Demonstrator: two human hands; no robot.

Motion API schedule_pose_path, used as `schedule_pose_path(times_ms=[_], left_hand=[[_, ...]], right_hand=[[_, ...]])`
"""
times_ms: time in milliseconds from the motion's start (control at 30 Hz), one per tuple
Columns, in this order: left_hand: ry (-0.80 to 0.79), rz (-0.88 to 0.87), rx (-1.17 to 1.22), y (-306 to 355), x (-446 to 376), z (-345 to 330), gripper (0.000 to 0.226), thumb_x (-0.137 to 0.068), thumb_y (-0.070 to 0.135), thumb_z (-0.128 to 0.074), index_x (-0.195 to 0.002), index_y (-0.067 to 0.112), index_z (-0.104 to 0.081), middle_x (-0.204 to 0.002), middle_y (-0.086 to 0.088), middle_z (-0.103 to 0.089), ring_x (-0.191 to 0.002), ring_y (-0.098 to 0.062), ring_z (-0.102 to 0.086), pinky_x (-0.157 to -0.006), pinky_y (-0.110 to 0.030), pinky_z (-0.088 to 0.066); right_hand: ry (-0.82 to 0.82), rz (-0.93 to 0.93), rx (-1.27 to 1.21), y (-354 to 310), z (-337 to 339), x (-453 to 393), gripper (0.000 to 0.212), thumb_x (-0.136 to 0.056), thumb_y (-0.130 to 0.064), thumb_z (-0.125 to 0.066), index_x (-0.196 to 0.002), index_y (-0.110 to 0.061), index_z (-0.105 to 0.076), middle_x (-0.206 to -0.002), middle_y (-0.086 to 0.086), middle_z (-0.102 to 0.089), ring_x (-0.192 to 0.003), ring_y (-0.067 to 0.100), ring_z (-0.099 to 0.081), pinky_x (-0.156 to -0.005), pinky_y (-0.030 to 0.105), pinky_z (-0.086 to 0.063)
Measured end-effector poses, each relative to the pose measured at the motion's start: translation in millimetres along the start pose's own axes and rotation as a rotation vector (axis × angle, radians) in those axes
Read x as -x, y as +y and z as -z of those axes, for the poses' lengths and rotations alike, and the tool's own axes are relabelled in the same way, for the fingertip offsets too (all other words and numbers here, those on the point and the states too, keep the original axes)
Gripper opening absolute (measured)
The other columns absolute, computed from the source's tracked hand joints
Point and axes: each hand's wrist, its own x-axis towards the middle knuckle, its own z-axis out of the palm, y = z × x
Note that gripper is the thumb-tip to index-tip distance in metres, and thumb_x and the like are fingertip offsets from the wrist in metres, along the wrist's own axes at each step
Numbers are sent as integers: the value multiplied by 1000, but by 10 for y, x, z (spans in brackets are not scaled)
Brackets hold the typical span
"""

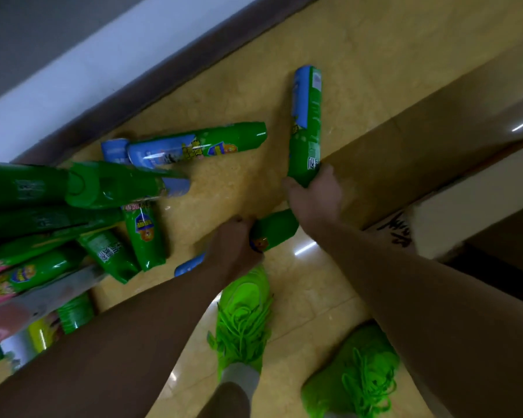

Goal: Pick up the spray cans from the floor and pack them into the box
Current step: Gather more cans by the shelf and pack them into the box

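Right hand point(314, 197) grips one spray can point(305, 125); left hand point(236, 239) apparently holds another can point(272, 229), fingers hidden.

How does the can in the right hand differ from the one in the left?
The right hand grips the right-hand can by its green end, body fully visible and pointing away. The left hand holds the left-hand can mid-body, largely hidden and lying crosswise. Both are green and blue.

A stockroom-like indoor floor: glossy yellow tiles point(360, 70), cardboard box point(405, 164), many identical spray cans point(194, 146).
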Motion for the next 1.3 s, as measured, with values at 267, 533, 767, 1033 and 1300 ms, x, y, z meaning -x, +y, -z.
schedule_pose_path(times_ms=[267,533,767,1033,1300], left_hand=[[144,-9,150,781,391,1116,65,-53,37,-92,-109,21,-66,-92,-4,-62,-83,-24,-57,-65,-30,-39],[177,-137,260,1980,942,2312,49,-55,36,-92,-95,24,-67,-81,6,-68,-72,-17,-65,-63,-38,-56],[190,-341,215,3343,1352,2935,62,-57,45,-91,-106,26,-59,-81,15,-60,-68,0,-57,-53,-21,-43],[138,-519,167,4820,1644,2849,75,-54,45,-94,-114,21,-56,-107,1,-68,-97,-20,-65,-80,-40,-57],[42,-579,187,6048,1613,2194,79,-53,40,-95,-118,28,-53,-110,9,-65,-98,-13,-59,-78,-27,-47]], right_hand=[[50,-87,5,-803,1133,410,47,-77,-50,-68,-109,-16,-60,-87,-2,-60,-78,16,-59,-58,26,-42],[157,-99,-67,-1286,2670,1179,49,-81,-47,-70,-116,-15,-61,-93,1,-64,-83,18,-62,-65,33,-54],[351,-82,12,-1274,4104,1753,45,-79,-47,-69,-114,-20,-62,-90,-3,-61,-80,15,-59,-68,32,-54],[467,-274,8,-652,5331,2101,42,-71,-56,-68,-91,-20,-63,-72,-3,-62,-65,17,-59,-64,34,-56],[486,-340,-30,225,5993,2092,54,-72,-47,-73,-116,-16,-65,-95,6,-69,-85,25,-65,-67,31,-52]])
